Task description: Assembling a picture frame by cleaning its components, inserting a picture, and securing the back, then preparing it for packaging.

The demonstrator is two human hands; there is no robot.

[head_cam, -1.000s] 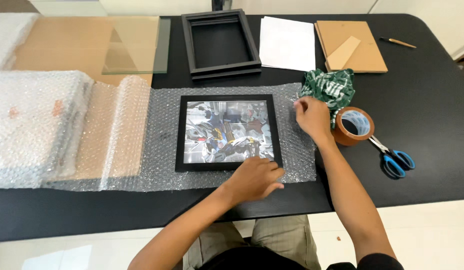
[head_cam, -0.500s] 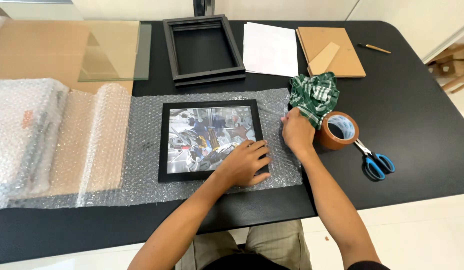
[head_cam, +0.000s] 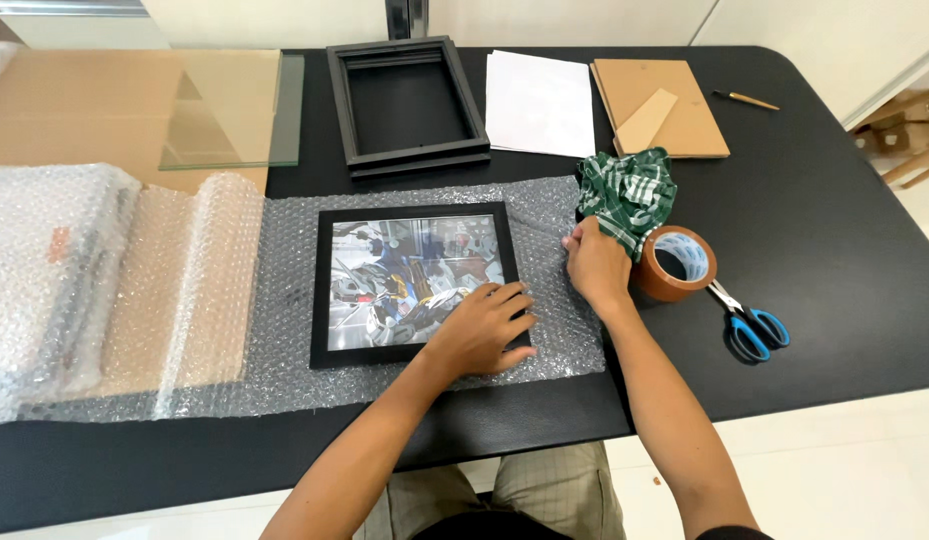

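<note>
Since the frame 1 second ago, the left hand [head_cam: 481,328] has moved from the near edge of the bubble wrap [head_cam: 284,380] up onto the lower right corner of the picture frame [head_cam: 416,284], and the right hand [head_cam: 594,266] has come down from the wrap's far right corner to its right edge. Left hand now lies flat, palm down, fingers spread over the frame's black border and glass. Right hand pinches the right edge of the wrap between thumb and fingers, just beside the green checked cloth [head_cam: 626,195]. Both hands are apart, 1 at each side of the frame's right border.

Frame is rectangular, black, glazed, with a glossy colour print under the glass; it lies flat on the clear, dimpled wrap near the middle of the matte black surface [head_cam: 844,200]. Wrap runs leftward to a loosely rolled bulk [head_cam: 54,280].

Beyond the framed picture lie 2 stacked empty black frames [head_cam: 406,105], a white sheet of paper [head_cam: 540,102], brown backing boards [head_cam: 659,107] and a clear glass pane [head_cam: 229,110]. Right of the right hand stand a roll of brown tape [head_cam: 674,263], touching the cloth, and blue-handled scissors [head_cam: 746,322].
</note>
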